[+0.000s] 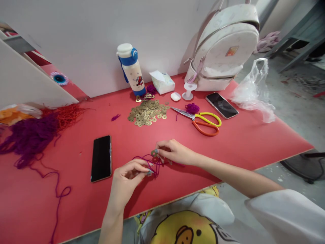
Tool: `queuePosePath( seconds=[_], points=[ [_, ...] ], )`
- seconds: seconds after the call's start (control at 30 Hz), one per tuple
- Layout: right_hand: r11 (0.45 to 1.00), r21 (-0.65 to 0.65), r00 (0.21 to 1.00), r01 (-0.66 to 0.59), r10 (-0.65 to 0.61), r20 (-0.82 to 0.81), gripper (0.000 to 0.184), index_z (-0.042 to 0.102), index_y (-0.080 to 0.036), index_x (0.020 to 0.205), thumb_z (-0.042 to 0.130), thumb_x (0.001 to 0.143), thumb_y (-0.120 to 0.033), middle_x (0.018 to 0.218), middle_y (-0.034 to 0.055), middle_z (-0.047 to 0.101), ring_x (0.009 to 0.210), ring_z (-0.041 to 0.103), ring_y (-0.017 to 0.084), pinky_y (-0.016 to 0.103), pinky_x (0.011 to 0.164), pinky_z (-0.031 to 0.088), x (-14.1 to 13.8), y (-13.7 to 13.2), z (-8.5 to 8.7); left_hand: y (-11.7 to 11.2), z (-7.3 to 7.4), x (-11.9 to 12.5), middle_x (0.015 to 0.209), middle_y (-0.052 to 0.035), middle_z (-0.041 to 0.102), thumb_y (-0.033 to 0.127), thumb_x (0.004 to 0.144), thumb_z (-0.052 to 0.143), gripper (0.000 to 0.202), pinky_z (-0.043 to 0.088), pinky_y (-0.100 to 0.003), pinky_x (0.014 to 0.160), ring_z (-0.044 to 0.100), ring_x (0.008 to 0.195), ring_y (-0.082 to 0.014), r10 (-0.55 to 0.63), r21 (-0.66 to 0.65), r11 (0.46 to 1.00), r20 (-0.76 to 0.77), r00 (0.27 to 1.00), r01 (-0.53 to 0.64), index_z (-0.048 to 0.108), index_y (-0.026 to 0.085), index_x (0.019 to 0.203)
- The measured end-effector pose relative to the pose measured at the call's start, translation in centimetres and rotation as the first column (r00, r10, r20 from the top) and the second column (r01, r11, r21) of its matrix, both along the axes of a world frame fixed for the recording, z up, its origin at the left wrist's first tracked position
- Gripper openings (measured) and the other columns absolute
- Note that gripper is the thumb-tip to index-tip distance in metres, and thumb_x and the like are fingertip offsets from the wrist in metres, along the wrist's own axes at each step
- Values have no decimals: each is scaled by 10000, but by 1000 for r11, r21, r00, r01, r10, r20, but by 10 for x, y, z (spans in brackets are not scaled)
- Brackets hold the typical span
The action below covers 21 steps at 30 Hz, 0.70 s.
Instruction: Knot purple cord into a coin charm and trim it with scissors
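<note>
Near the front edge of the red table, my left hand (pixel 130 176) pinches a tangle of purple yarn (pixel 156 167) between thumb and fingers. To its right, my right hand (pixel 175 151) is closed on a brass coin with a hole (pixel 153 153), held at the fingertips beside the yarn. Strands run between the two hands; whether they pass through the coin's hole I cannot tell. Beyond the hands lies a pile of similar brass coins (pixel 147 112). Scissors (pixel 200 121) with one yellow and one orange handle rest to the right, by a small purple yarn ball (pixel 192 108).
A black phone (pixel 101 158) lies left of my hands, another phone (pixel 221 105) at the right. Purple yarn (pixel 33 135) is heaped far left. A bottle (pixel 132 71), tissue pack (pixel 164 83), white spool (pixel 189 91), backpack (pixel 225 51) and plastic bag (pixel 254 93) stand behind.
</note>
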State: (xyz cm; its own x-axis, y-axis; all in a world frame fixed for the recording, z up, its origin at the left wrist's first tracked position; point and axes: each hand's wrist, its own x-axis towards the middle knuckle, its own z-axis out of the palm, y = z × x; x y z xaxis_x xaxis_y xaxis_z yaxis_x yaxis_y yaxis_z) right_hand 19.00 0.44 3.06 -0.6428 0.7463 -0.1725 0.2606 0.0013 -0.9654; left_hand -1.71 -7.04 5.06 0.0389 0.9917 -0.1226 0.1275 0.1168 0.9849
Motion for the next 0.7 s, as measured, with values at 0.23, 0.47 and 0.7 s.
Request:
queuePosePath(
  seconds=[0.23,0.47,0.7],
  points=[
    [987,159,997,28,-38,60,181,570,-170,756,487,918,-164,639,-19,613,570,520,95,208,607,394,1,1,-2,3,-8,-3,870,-74,738,127,695,741,87,598,-223,661,721,776,-177,32,77,997,-141,989,-21,735,185,630],
    [988,-26,979,152,-155,-134,109,484,-183,674,494,771,-134,795,30,651,702,619,133,242,660,461,1,4,-14,6,-12,-4,818,-72,745,140,690,743,74,606,-233,671,727,741,-181,36,68,997,-117,992,-29,728,182,630],
    [982,-86,974,167,-178,-144,266,313,-220,645,552,742,-158,543,-80,424,533,515,89,195,511,362,-2,4,-29,8,-18,-8,793,-69,750,162,728,731,62,616,-255,649,728,715,-193,42,25,999,-148,988,-39,737,183,670]
  ],
)
